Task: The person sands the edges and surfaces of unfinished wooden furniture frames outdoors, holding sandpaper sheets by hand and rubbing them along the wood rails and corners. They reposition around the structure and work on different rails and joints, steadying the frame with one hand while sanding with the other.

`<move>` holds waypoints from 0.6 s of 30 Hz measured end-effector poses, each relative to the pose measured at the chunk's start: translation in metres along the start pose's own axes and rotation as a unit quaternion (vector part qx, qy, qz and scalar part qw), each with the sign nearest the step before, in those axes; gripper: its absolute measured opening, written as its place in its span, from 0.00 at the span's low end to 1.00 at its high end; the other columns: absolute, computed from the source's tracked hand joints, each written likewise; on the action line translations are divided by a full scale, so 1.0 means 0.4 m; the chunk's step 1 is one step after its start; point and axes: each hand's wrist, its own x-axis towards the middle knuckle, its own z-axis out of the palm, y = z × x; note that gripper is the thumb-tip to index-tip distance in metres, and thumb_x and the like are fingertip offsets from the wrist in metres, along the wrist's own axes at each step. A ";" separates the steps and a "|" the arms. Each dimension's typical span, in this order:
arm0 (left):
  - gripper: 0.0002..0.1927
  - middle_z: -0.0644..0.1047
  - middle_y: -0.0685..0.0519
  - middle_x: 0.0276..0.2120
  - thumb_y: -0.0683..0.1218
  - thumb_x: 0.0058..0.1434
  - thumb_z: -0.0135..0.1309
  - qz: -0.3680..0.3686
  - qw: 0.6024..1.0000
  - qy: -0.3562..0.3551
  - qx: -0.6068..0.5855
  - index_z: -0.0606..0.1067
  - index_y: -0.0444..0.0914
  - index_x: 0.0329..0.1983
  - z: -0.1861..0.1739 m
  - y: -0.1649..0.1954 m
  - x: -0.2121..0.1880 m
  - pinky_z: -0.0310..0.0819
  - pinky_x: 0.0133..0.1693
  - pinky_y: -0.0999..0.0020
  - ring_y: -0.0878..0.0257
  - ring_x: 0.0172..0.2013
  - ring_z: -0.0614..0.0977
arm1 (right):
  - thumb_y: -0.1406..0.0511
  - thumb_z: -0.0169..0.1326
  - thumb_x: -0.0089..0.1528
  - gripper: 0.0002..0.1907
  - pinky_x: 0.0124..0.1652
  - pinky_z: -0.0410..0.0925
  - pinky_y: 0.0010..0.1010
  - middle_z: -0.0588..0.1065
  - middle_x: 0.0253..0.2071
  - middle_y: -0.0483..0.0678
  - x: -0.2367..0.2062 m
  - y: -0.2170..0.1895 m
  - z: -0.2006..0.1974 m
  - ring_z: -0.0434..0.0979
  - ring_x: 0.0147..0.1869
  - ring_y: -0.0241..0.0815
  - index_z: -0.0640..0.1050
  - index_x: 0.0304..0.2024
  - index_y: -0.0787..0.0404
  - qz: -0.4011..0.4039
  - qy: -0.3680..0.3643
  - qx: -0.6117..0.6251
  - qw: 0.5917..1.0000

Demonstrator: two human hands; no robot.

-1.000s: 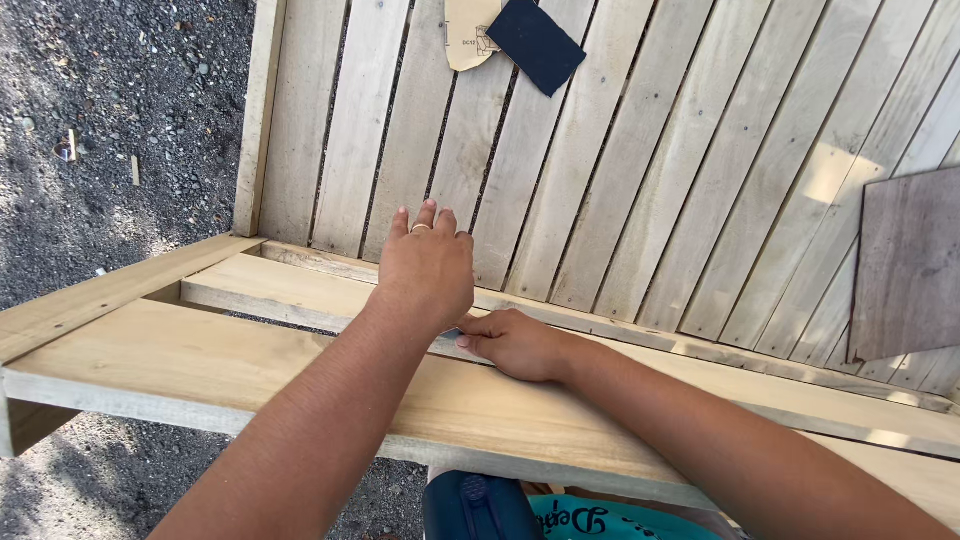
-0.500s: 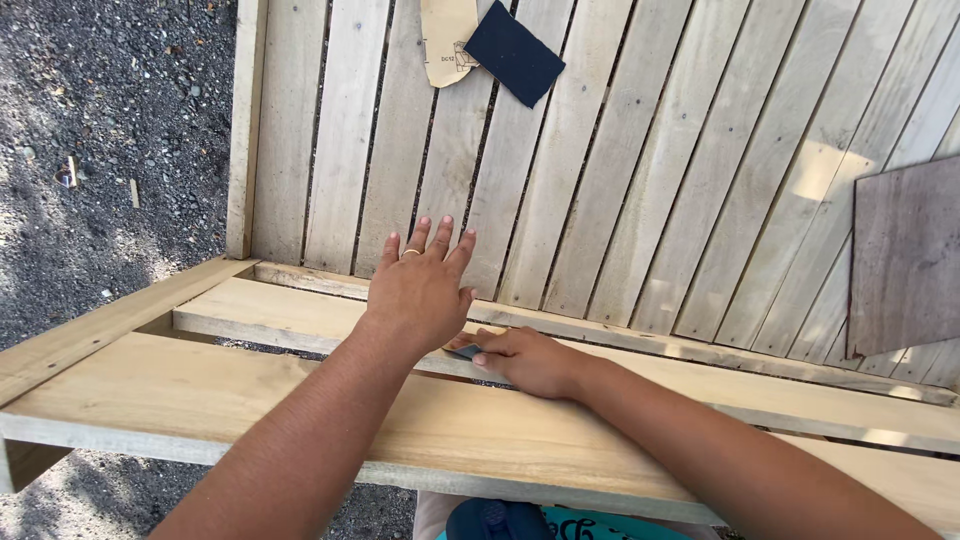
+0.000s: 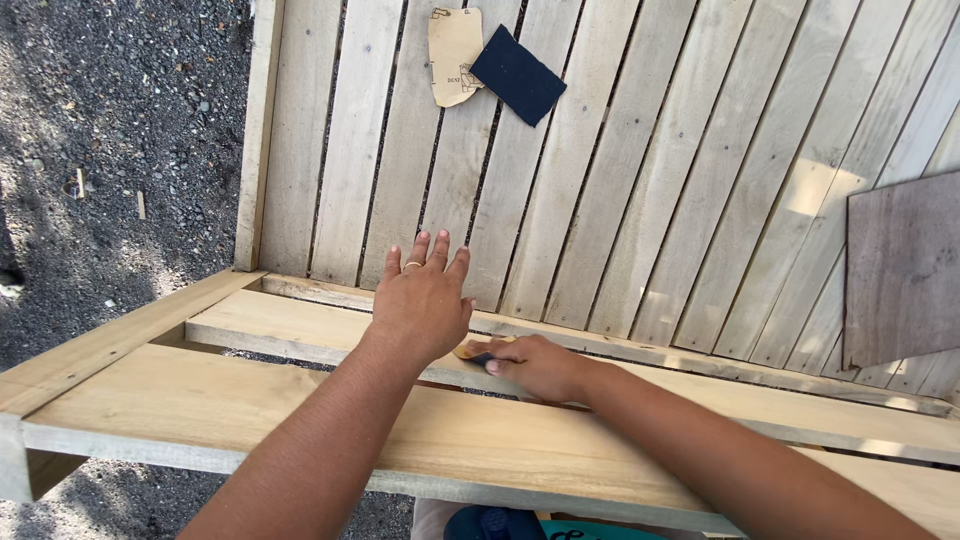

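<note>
Because the folded sandpaper piece [image 3: 476, 350] is small and mostly covered, only its tan edge and dark face show at the tips of the right hand [image 3: 535, 365]. The right hand's fingers are closed down over it, pinching and pressing it flat against the narrow rail [image 3: 290, 325] of the pale wooden frame. The piece therefore lies under and just ahead of the fingertips, on the side toward the left hand [image 3: 420, 300].

The left hand holds nothing. It lies open, fingers spread, palm braced on the same rail, just beside the sandpaper.

Risk, as judged: the piece could slip out from under the fingertips if pressure is uneven, putting bare skin on raw timber and inviting splinters. The left thumb is near enough to be abraded. The gap beside the rail could also swallow a dropped piece.

Well beyond both hands, a spare dark sheet [image 3: 518, 74] and a tan-backed sheet [image 3: 454, 55] rest on the slatted panel [image 3: 640, 200].
</note>
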 end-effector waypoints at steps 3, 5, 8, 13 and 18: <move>0.34 0.46 0.47 0.76 0.58 0.70 0.42 0.001 1.000 -0.003 -0.002 0.50 0.45 0.76 -0.007 0.005 -0.006 0.37 0.71 0.46 0.52 0.75 0.46 | 0.53 0.41 0.68 0.24 0.67 0.62 0.33 0.69 0.69 0.39 -0.120 0.154 -0.095 0.73 0.68 0.44 0.73 0.66 0.41 0.034 0.046 -0.196 0.979; 0.34 0.46 0.47 0.76 0.57 0.70 0.42 0.007 1.000 0.001 -0.002 0.50 0.45 0.77 -0.014 0.011 -0.008 0.37 0.71 0.47 0.52 0.75 0.46 | 0.54 0.41 0.69 0.24 0.71 0.53 0.35 0.69 0.70 0.38 -0.188 0.215 -0.132 0.56 0.79 0.44 0.72 0.67 0.46 0.023 0.069 -0.219 0.973; 0.34 0.45 0.47 0.76 0.58 0.70 0.42 0.002 1.000 0.007 -0.012 0.51 0.45 0.76 -0.025 0.014 -0.008 0.36 0.71 0.46 0.51 0.75 0.46 | 0.55 0.43 0.67 0.25 0.70 0.57 0.31 0.68 0.72 0.36 -0.158 0.131 -0.100 0.66 0.76 0.39 0.72 0.66 0.45 0.015 0.065 -0.082 0.994; 0.33 0.45 0.46 0.76 0.56 0.69 0.43 -0.027 1.000 0.008 -0.005 0.53 0.44 0.75 -0.029 -0.001 -0.002 0.35 0.71 0.46 0.52 0.75 0.45 | 0.56 0.44 0.71 0.21 0.60 0.65 0.40 0.76 0.58 0.57 0.052 -0.215 0.033 0.74 0.61 0.55 0.74 0.60 0.61 -0.249 0.024 -0.100 0.963; 0.30 0.47 0.45 0.77 0.54 0.70 0.42 -0.021 1.000 0.005 -0.014 0.58 0.41 0.73 -0.025 -0.001 -0.008 0.36 0.71 0.46 0.52 0.76 0.46 | 0.53 0.43 0.73 0.24 0.46 0.71 0.35 0.79 0.33 0.55 -0.018 0.017 -0.048 0.78 0.38 0.44 0.82 0.47 0.65 -0.123 0.061 -0.110 0.984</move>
